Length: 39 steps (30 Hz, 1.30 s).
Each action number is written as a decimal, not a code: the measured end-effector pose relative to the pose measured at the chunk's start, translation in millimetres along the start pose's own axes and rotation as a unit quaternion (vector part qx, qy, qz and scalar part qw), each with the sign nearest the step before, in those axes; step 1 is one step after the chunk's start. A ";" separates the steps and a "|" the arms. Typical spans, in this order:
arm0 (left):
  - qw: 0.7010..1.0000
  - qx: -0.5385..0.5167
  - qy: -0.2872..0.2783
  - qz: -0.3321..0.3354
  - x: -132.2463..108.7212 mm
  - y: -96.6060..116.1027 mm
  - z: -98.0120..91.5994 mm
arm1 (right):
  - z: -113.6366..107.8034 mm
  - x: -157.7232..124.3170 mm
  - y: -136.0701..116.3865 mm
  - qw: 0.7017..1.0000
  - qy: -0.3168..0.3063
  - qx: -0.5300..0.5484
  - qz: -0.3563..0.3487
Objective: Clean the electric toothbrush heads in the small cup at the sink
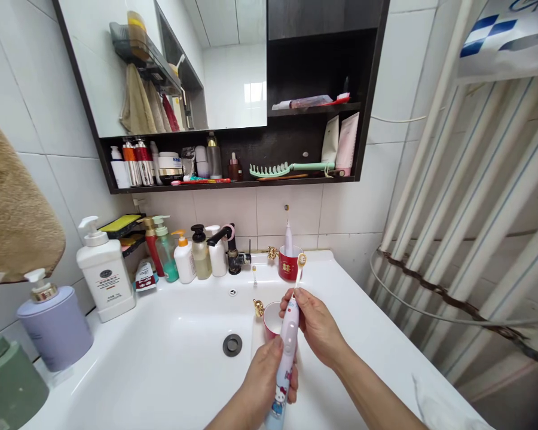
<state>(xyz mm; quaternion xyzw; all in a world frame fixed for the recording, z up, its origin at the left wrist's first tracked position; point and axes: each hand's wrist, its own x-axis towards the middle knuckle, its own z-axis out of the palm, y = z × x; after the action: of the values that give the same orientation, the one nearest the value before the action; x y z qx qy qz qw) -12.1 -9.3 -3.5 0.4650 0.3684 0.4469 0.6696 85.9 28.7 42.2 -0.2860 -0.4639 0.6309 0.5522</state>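
Observation:
An electric toothbrush (289, 334) with a pink-to-blue handle and a cartoon print is held upright over the right side of the sink. My left hand (265, 373) wraps round its lower handle. The fingers of my right hand (317, 322) pinch the neck where the white brush head (300, 266) meets the handle. Behind the handle a red cup (272, 315) with a gold handle is partly hidden. Farther back stands a second red cup (289, 266), holding another electric toothbrush (289, 237). A small brush head (254, 273) lies on the rim near the faucet.
The white sink (161, 370) has a dark drain (232, 344) and a black faucet (234, 254). Pump bottles, including a large white one (105, 272) and a purple one (56, 325), line its left and back edges. A mirrored cabinet (233, 89) hangs above; pipes (466, 239) run at right.

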 end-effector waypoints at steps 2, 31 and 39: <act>0.998 -0.044 -0.023 -0.031 1.2 -3.3 -0.3 | 0.2 -0.6 0.0 1.000 -0.007 0.023 0.012; 0.998 -0.045 -0.032 -0.006 -1.0 1.6 0.5 | 3.7 -2.6 -3.1 0.999 -0.026 0.028 0.012; 0.995 -0.067 -0.055 -0.044 -1.9 4.7 -0.4 | 3.9 -2.2 -4.3 0.998 -0.027 0.048 0.034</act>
<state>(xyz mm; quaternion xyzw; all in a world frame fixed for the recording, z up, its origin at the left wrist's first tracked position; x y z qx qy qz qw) -14.3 -10.2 1.0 0.4266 0.3201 0.4141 0.7376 84.8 25.4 47.4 -0.2575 -0.4379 0.6782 0.5310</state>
